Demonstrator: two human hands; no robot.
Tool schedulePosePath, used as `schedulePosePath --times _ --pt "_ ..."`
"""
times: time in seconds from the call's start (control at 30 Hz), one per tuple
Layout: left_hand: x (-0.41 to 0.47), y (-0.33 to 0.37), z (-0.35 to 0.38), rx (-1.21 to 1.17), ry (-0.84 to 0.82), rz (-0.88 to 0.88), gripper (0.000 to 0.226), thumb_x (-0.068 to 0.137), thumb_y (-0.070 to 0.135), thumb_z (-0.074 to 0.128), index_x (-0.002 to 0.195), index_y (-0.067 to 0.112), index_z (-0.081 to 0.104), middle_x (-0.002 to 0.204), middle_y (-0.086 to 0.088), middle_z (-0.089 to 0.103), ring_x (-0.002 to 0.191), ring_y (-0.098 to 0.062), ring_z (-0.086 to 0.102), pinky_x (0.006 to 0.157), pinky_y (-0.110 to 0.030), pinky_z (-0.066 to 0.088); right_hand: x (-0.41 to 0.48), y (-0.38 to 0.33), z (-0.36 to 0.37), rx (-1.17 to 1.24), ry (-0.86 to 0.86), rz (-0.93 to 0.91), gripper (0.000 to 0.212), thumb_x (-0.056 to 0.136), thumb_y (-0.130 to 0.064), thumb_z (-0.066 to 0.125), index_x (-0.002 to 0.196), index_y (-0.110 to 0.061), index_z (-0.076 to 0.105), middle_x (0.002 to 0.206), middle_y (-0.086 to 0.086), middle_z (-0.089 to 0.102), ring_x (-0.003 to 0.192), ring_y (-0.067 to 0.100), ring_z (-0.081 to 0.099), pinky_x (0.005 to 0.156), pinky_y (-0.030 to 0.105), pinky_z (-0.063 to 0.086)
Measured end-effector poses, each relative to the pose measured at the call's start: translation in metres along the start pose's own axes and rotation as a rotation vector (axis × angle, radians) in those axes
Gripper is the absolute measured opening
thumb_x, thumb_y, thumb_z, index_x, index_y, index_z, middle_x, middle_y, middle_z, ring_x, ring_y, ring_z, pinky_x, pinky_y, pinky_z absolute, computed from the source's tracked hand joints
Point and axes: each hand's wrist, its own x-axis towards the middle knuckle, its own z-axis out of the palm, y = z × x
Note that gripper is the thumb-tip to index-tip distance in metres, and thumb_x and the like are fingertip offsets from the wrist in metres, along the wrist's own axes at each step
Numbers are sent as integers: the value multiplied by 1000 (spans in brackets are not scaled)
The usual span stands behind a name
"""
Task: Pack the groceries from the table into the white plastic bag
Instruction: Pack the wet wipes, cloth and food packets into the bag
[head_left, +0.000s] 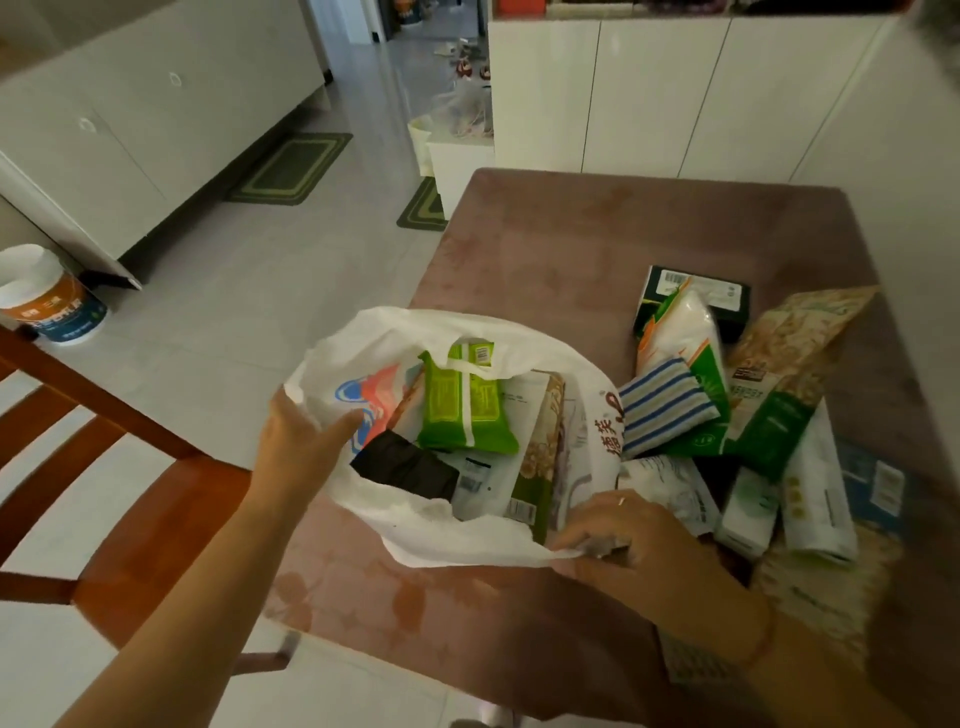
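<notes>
White plastic bag (457, 540) open on table, green packet (465, 410) inside, more groceries (753, 415) piled beside

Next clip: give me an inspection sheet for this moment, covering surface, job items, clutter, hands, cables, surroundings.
Surface: table under a mauve patterned cover, far half bare.
Job's things: white plastic bag open, holding a green packet and other packs; striped cloth and more packages piled on the table to its right.
Clutter: nothing seen apart from the groceries.
Hands: left hand holds the bag's left rim; right hand pinches the near rim.
Cables: nothing seen.
Surroundings: wooden chair, bucket, floor mats, white cabinets.
</notes>
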Motion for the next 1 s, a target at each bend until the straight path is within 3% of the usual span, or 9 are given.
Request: schedulePosePath --times 0.07,0.17,0.27,0.47,0.53,0.63,0.83,0.9,1.0 --pt "-1 3 3 39 -43 64 15 90 18 56 92 3 59 89 -18 58 78 -27 52 60 -28 39 -4 -1 -8 131 6 67 54 64 -82 46 92 -42 69 94 -26 66 98 -3 57 82 15 47" --pt "-7 10 11 -47 -86 116 35 92 13 48 60 25 56 64 -10 53 61 -24 45 57 -28 35 -5 20 -22 356 388 209 38 76 -63 54 96 -33 68 99 -18 70 95 -1 63 81 15 51" --pt "-16 20 23 -139 -135 122 35 94 13 49 62 23 58 60 -6 50 57 -19 43 53 -24 34 6 73 -26 533 771 575 17 88 -33 59 92 -19 68 93 1 71 88 16 65 77 27 52" --pt "-24 28 36 -240 -129 98 18 95 24 49 86 22 65 73 -6 63 69 -22 56 60 -24 43 31 122 -8 692 678 865 24 89 -23 60 66 -16 60 69 5 57 70 22 53 62 27 42" --pt "-24 26 34 -234 -110 94 18 95 24 49 91 19 66 79 -11 65 75 -29 59 68 -29 44 24 119 -13 684 648 841 9 89 -20 61 86 -13 66 79 2 60 75 18 54 67 26 43" --pt "-24 22 30 -253 -97 75 19 95 25 50 94 16 67 85 -16 66 81 -36 60 74 -35 45 -11 119 -23 402 456 817 33 86 -16 65 118 -9 59 106 1 59 96 17 55 85 27 43" --pt "-29 22 33 -255 -94 68 26 94 31 50 98 14 69 87 -14 65 79 -32 58 71 -35 43 -74 127 8 -415 179 888 65 73 -52 69 122 -16 46 123 6 51 107 21 53 88 32 45" --pt "-31 26 33 -271 -105 63 28 94 36 49 80 19 67 83 -19 64 74 -33 57 66 -33 45 -78 129 20 -441 164 940 83 69 -62 66 131 -16 35 134 5 40 116 22 49 93 32 44" --pt "-34 30 33 -291 -110 35 28 94 39 47 94 20 68 87 -15 62 76 -33 57 71 -38 46 -78 131 34 -344 237 951 93 68 -58 70 138 -14 26 141 10 34 120 26 47 99 35 42"
